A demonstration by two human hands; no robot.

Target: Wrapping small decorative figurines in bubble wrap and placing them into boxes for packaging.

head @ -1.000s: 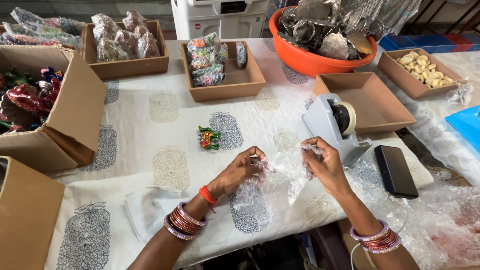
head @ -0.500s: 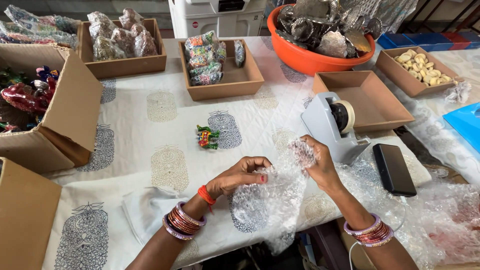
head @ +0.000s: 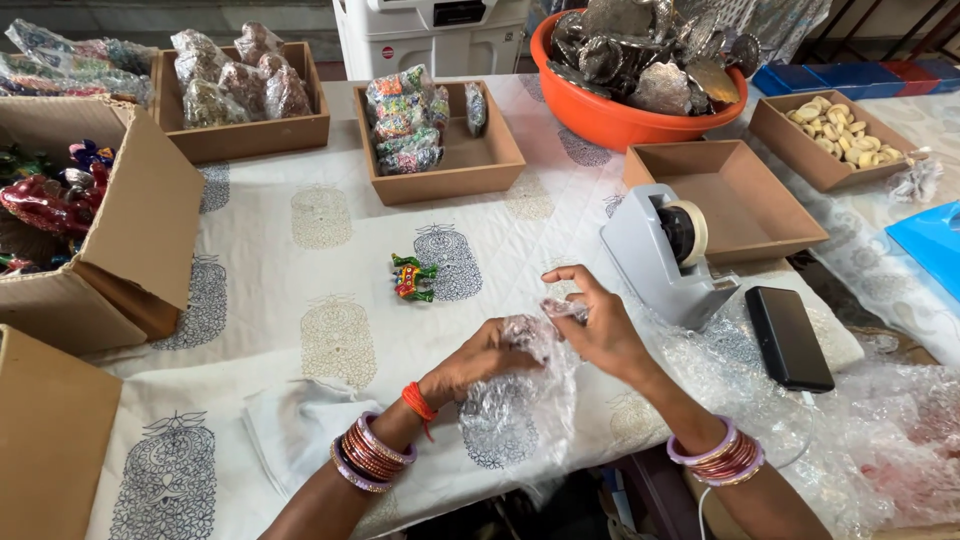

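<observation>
1. At the far left stands an open cardboard box (head: 120, 230) with red and green figurines inside; a second brown box (head: 45, 440) is in the lower left corner.
2. Behind it, a shallow cardboard tray (head: 245, 125) holds wrapped bundles, and the next tray (head: 455, 160) holds colourful wrapped pieces on its left side.
3. A small painted figurine (head: 413, 278), green, red and yellow, lies alone on the printed cloth of the counter (head: 330, 210), well apart from the hands.
4. The left hand (head: 485, 355) is closed in a grip around a sheet of bubble wrap (head: 520, 405), which hangs down over the counter edge in front of the person.
5. The right hand (head: 600, 330) pinches the upper corner of the same sheet between thumb and fingers, just beside the left hand.
6. Right of the hands stands a grey tape dispenser (head: 665, 255), with a black phone (head: 788, 338) near it.
7. Behind are an orange bowl (head: 620, 118) of silvery wrapped items, an empty tray (head: 740, 200) and a tray of pale pieces (head: 835, 135).
</observation>
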